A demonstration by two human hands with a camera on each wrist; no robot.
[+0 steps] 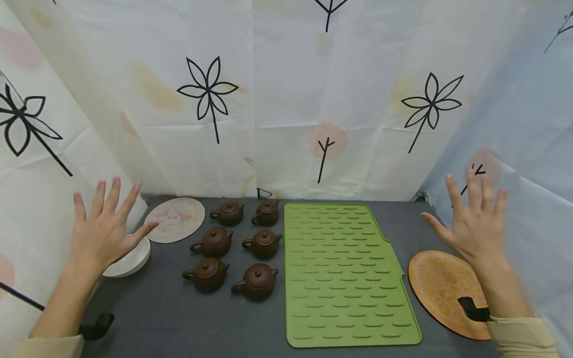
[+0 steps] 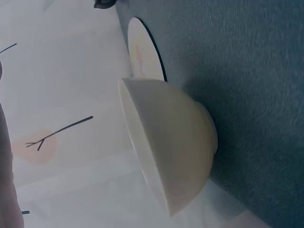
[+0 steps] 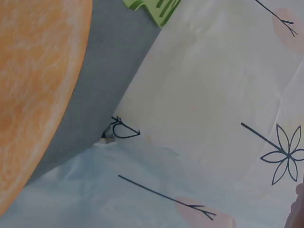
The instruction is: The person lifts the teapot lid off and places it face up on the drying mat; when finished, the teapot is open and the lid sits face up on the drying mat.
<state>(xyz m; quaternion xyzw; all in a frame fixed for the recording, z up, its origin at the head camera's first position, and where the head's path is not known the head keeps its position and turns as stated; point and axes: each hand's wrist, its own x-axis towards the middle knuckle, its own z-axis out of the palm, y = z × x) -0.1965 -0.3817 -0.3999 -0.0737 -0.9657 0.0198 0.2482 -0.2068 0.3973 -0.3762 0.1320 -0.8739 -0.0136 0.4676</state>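
Note:
Fingers spread, my left hand (image 1: 99, 233) is held up over the left side of the table, in front of a white bowl (image 1: 133, 259). The left wrist view shows that bowl (image 2: 173, 142) from the side, upright on the grey surface. On the other side my right hand (image 1: 476, 226) is raised with its fingers spread, above an orange-patterned round mat (image 1: 440, 283). Neither hand holds anything. Several brown teapots (image 1: 259, 282) stand between the hands in two columns, lids on. Right of them lies a green ridged mat (image 1: 344, 278).
A round pale mat with a pink drawing (image 1: 176, 220) lies at the back left, partly behind the left hand. White patterned cloth (image 1: 286, 99) hangs behind the grey table (image 1: 241, 328) and along both sides. Each wrist wears a black strap.

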